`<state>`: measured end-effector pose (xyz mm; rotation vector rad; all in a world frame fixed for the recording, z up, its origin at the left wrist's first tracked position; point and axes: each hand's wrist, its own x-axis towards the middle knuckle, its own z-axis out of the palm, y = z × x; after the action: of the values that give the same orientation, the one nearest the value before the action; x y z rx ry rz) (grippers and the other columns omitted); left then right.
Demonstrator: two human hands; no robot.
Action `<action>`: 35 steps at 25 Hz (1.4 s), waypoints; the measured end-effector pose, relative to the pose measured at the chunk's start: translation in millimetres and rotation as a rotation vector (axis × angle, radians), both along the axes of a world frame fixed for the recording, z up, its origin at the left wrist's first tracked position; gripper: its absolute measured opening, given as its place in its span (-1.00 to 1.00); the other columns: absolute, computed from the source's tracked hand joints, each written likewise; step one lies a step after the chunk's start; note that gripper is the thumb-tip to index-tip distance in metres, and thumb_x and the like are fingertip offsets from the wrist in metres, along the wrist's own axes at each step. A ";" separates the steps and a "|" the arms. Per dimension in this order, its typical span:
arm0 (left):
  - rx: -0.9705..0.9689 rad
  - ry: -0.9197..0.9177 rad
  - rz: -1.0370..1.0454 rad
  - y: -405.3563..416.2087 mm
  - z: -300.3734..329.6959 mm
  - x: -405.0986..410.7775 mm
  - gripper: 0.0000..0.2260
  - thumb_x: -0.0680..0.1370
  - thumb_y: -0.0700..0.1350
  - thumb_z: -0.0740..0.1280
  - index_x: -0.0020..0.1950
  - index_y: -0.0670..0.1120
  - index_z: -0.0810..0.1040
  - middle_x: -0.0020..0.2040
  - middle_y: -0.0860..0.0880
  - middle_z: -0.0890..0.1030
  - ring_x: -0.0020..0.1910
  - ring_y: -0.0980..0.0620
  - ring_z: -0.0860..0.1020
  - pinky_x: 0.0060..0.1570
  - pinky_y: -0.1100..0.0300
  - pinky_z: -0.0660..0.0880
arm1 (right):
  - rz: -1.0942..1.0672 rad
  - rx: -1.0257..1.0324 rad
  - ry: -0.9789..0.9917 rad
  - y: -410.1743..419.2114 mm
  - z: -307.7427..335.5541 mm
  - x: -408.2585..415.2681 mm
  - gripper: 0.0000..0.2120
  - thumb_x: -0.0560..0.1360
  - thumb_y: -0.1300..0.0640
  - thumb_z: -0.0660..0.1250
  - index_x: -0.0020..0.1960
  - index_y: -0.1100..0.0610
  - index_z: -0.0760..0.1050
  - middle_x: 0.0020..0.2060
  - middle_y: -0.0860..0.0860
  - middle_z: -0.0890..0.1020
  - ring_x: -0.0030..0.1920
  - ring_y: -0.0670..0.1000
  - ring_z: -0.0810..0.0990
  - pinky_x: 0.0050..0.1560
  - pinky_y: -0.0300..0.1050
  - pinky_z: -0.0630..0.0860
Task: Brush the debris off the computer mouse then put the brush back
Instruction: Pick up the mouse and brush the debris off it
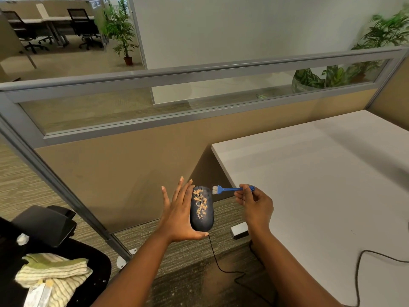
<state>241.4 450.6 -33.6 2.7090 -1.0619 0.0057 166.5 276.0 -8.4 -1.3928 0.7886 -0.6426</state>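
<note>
A dark wired computer mouse (201, 209) with tan crumbs of debris (200, 202) scattered over its top is held out over the carpet, left of the desk. My left hand (180, 214) cradles it from the left side, fingers straight and thumb under its rear end. My right hand (254, 203) pinches the handle of a small blue brush (230, 189). The brush's white bristles sit at the mouse's upper right edge. The mouse's black cable (218, 262) hangs down to the floor.
A white desk (321, 185) fills the right side, with a black cable (363, 262) lying on it. A black office chair (44, 229) at lower left carries a striped green-and-white cloth (53, 271). A tan cubicle partition (132, 162) stands behind.
</note>
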 end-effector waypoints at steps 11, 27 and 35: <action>0.029 -0.010 -0.018 -2.9 -0.8 -0.5 0.21 0.12 0.45 0.36 0.48 -0.11 -0.20 0.44 0.06 -0.29 0.38 0.10 -0.47 0.19 -0.13 -0.62 | 0.046 -0.039 -0.013 2.2 1.4 3.9 -0.84 0.48 0.12 0.30 -0.03 0.17 0.60 -0.27 0.05 0.67 -0.22 -0.05 0.66 -0.12 -0.16 0.60; -0.016 -0.020 -0.010 0.8 -2.6 2.2 0.19 0.11 0.42 0.39 0.48 -0.11 -0.15 0.53 -0.02 -0.14 0.40 0.12 -0.43 0.24 -0.15 -0.57 | 0.084 0.077 -0.045 5.9 3.8 6.6 -0.88 0.48 0.15 0.31 -0.09 0.13 0.61 -0.26 0.09 0.68 -0.20 0.01 0.67 -0.11 -0.12 0.60; -0.037 0.000 0.047 3.9 -3.4 5.2 0.22 0.10 0.40 0.42 0.48 -0.14 -0.15 0.53 -0.04 -0.13 0.39 0.10 -0.44 0.27 -0.20 -0.51 | 0.115 0.084 -0.095 4.8 0.5 -1.7 -0.89 0.48 0.14 0.32 -0.17 0.06 0.61 -0.29 0.06 0.68 -0.23 -0.03 0.67 -0.21 -0.23 0.61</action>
<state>246.5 454.6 -37.0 2.7002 -0.9879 0.0331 164.7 280.8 -7.9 -1.3112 0.6479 -0.5751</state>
